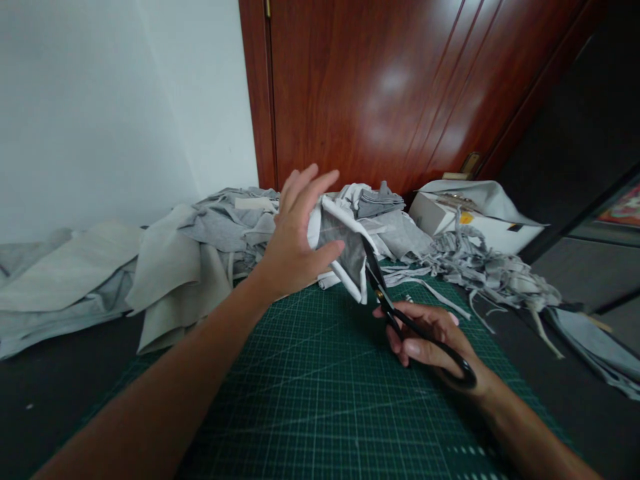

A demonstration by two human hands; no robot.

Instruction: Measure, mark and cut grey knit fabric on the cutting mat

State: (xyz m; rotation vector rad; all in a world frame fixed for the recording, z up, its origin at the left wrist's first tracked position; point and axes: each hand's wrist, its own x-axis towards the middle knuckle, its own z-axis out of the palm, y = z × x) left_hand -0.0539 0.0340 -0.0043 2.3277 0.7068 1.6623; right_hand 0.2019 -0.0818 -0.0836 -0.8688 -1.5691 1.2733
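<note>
My left hand (300, 230) holds up a grey fabric piece (340, 237) with white folded edges, above the cutting mat. Its thumb lies against the grey face, and the other fingers reach up and behind the cloth. Black-handled scissors (381, 293) are gripped in my right hand (430, 333), with fingers and thumb around the handles. Their blades point up and left and meet the right-hand edge of the fabric piece. How much of the blades lies behind the cloth I cannot tell.
Under both hands lies a green gridded cutting mat (320, 400). Grey and beige cloth (170, 260) is heaped left and behind. Tangled fabric strips (490, 267) lie at the right, near a white box (490, 227). A wooden door (360, 87) and white wall (125, 100) stand behind.
</note>
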